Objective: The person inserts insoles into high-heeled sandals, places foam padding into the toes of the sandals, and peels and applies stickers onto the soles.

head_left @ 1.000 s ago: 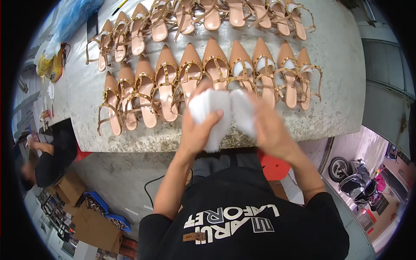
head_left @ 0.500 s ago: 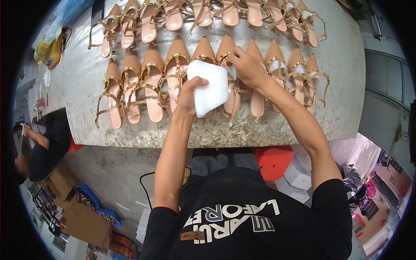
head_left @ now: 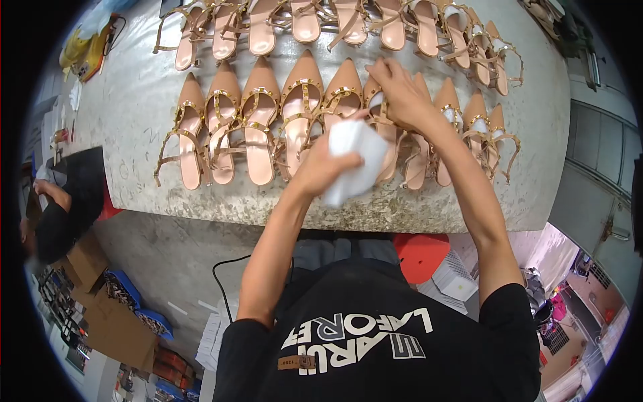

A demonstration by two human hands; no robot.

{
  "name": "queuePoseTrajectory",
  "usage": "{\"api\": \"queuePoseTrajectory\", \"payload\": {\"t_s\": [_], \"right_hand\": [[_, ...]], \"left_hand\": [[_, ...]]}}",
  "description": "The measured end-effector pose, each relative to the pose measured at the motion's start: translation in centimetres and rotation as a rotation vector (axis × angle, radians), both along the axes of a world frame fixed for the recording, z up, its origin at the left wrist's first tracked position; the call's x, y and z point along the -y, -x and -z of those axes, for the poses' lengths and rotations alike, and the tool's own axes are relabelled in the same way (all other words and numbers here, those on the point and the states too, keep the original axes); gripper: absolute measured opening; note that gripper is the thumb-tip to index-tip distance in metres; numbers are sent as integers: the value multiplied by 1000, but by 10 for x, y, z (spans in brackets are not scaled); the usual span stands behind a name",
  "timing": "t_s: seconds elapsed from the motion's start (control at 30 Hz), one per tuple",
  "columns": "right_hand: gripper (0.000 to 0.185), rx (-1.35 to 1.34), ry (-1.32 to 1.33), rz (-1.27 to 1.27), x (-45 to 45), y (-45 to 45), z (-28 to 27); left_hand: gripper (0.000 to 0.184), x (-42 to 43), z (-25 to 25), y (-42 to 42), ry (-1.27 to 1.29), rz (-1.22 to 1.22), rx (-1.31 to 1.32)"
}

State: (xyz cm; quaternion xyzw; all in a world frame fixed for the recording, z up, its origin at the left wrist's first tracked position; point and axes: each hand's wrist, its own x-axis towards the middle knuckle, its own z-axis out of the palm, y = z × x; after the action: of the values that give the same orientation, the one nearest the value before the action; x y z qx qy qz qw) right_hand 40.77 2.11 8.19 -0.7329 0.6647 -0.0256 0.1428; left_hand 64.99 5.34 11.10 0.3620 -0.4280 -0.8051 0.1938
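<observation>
My left hand (head_left: 323, 167) is closed around a stack of thin white foam sheets (head_left: 362, 157), blurred by motion, above the front row of shoes. My right hand (head_left: 404, 94) reaches over a tan pointed slingback shoe (head_left: 373, 86), fingers bent around its toe. A bit of white padding (head_left: 376, 106) shows in that shoe's opening. Left of it stands another studded tan shoe (head_left: 345, 84), its opening without visible white padding. White padding also shows in a shoe (head_left: 450, 115) farther right. My right forearm partly hides the shoes beneath it.
A second row of strappy shoes (head_left: 306, 23) lines the back of the grey worktable (head_left: 221, 204). A yellow item and clear plastic (head_left: 86, 47) lie at the far left. A red stool (head_left: 420, 258) stands under the front edge. Another person's arm (head_left: 53, 194) shows at left.
My left hand has moved right and slightly down with the foam sheets. My right hand has shifted from the shoe's opening up to its toe. The view has turned slightly left.
</observation>
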Motion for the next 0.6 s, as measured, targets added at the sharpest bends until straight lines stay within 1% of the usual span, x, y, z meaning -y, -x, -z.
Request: {"api": "queuePoseTrajectory", "payload": {"t_s": [0.07, 0.1, 0.13, 0.2, 0.23, 0.27, 0.3, 0.33, 0.37, 0.4, 0.43, 0.47, 0.5, 0.57, 0.6], "right_hand": [[47, 114, 264, -142, -28, 4, -45], [47, 320, 146, 38, -40, -10, -80], [49, 526, 21, 217, -57, -28, -109], [69, 786, -119, -36, -98, -60, -116], [71, 846, -116, 68, -113, -89, -123], [73, 904, -115, 172, -123, -111, -129], [65, 904, -347, 240, -123, -108, -143], [65, 907, -347, 235, -124, -102, -140], [60, 940, -204, 168, -127, -95, -134], [56, 968, -58, 103, -128, -86, -130], [52, 794, 49, -23, -123, -77, -128], [50, 604, 199, -48, -112, -66, -128], [49, 412, 342, -77, -98, -53, -129], [43, 302, 422, 130, -64, -24, -136], [38, 351, 332, 74, -45, -18, -122]], "left_hand": [[75, -11, -20, -17, 224, -116, -21], [68, -19, -36, -23, 79, -297, -103], [68, -26, -47, -26, 76, -307, -99], [60, -36, -64, -23, 161, -461, 117], [57, -47, -45, -18, 337, -472, 114], [57, -44, -53, -15, 341, -467, 108], [56, -38, -68, -13, 121, -453, -80], [55, -35, -77, -13, -100, -434, -261], [52, -30, -77, -14, -133, -379, -308], [52, -24, -74, -14, -133, -377, -305], [55, -16, -70, -12, 66, -274, -180], [58, -9, -67, -9, 265, -169, -58], [67, -5, -64, -4, 242, -236, -9], [72, 15, -43, -7, 133, -211, 172], [70, 22, -36, -9, 0, -112, 231]]}}
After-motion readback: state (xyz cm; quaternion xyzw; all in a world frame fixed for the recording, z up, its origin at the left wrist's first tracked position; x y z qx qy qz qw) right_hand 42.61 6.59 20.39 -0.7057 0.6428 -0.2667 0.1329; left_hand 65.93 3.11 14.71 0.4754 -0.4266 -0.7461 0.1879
